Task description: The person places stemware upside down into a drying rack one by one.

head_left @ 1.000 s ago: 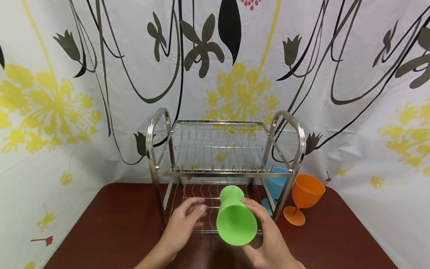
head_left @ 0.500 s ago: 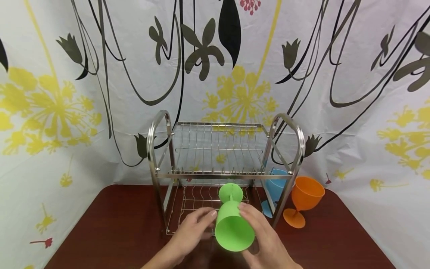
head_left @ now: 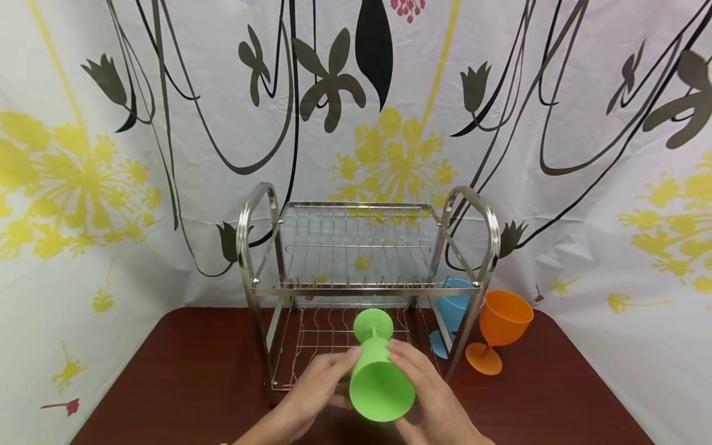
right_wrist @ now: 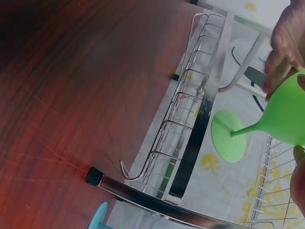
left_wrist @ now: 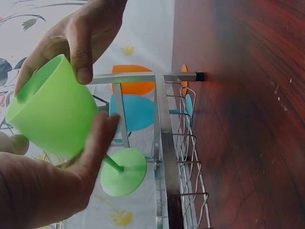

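Note:
A green plastic goblet [head_left: 382, 392] lies tipped between the two hands, its mouth toward me and its round foot pointing at the dish rack. My right hand [head_left: 431, 395] grips the bowl from the right, fingers over its upper side. From the left, my left hand [head_left: 318, 386] holds the bowl, with its thumb and forefinger at the green wall. In the left wrist view, the goblet [left_wrist: 62, 109] has fingers on both sides of the bowl. The right wrist view shows its stem and foot [right_wrist: 228, 136] free of both hands.
A two-tier metal dish rack [head_left: 367, 289] stands just ahead, its lower wire shelf [head_left: 319, 346] behind the hands. Right of it, an orange goblet [head_left: 503, 318] stands upright on the dark red table [head_left: 183, 371]. A blue goblet [head_left: 453, 309] shows partly behind the rack's right leg.
My left hand has come in from the left to the goblet's bowl. The goblet has shifted slightly left and down in the head view, its foot now showing more above the bowl.

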Demonstrator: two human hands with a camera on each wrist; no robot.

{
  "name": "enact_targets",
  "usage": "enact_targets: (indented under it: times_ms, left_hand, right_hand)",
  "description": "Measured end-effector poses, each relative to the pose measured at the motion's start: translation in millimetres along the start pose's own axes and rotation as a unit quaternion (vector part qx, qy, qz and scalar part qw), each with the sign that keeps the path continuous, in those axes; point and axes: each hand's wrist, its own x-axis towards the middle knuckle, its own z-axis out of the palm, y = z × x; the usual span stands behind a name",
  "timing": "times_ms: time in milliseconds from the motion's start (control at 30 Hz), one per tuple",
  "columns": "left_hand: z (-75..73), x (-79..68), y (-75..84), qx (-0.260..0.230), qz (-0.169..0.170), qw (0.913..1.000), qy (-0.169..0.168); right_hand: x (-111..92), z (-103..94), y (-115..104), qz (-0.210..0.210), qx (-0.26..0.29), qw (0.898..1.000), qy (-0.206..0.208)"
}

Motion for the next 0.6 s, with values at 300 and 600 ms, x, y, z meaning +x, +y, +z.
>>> enact_targets:
  times_ms: [300, 600]
  left_hand:
    - [-0.7, -1.6, -4.2, -0.035, -0.011, 0.9993, -0.005]
    - [-0.6, -2.8, -11.2, -0.034, -0.007, 0.9993, 0.011]
  right_hand:
    - [-6.5, -2.8, -2.9, 0.075, 0.004, 0.996, -0.050]
    - [-11.6, -14.6, -6.8, 0.173, 0.077, 0.968, -0.162]
